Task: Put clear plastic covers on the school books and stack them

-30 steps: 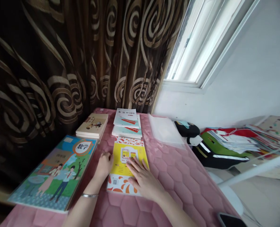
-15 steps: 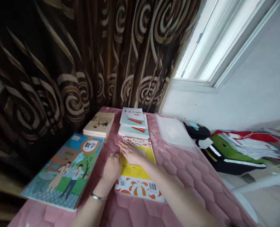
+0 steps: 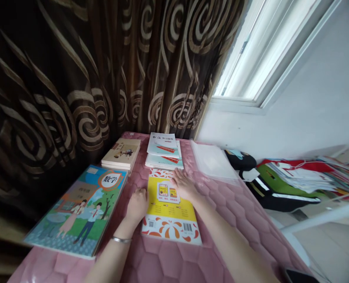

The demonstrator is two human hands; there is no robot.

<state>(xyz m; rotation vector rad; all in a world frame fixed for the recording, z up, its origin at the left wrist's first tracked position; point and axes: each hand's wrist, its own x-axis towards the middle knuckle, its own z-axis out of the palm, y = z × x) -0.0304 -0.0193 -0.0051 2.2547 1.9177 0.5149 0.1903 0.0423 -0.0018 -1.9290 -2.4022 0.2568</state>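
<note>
A workbook (image 3: 168, 196) with a yellow, white and orange cover lies flat on the pink quilted cover (image 3: 153, 263), its barcode side up. At its left edge rests my left hand (image 3: 137, 204), fingers curled under and closed; whatever they may grip is hidden. My right hand (image 3: 186, 185) lies flat with its fingers stretched over the workbook's upper right part. Just beyond the workbook sits a small stack of white and teal calligraphy books (image 3: 164, 151). A clear-covered blue and green mathematics textbook (image 3: 80, 212) lies left of my left hand.
Tan books (image 3: 121, 153) are stacked at the back left. Clear plastic sleeves (image 3: 212, 161) lie at the back right. A dark phone (image 3: 299, 275) is at the lower right edge. Beyond the table are a green and black bag (image 3: 274, 184) and papers; a patterned curtain (image 3: 103, 78) hangs behind.
My right hand has moved from the workbook's middle to its upper left, then across to its upper right. My left hand has stayed at the left edge. The view has shifted slightly.
</note>
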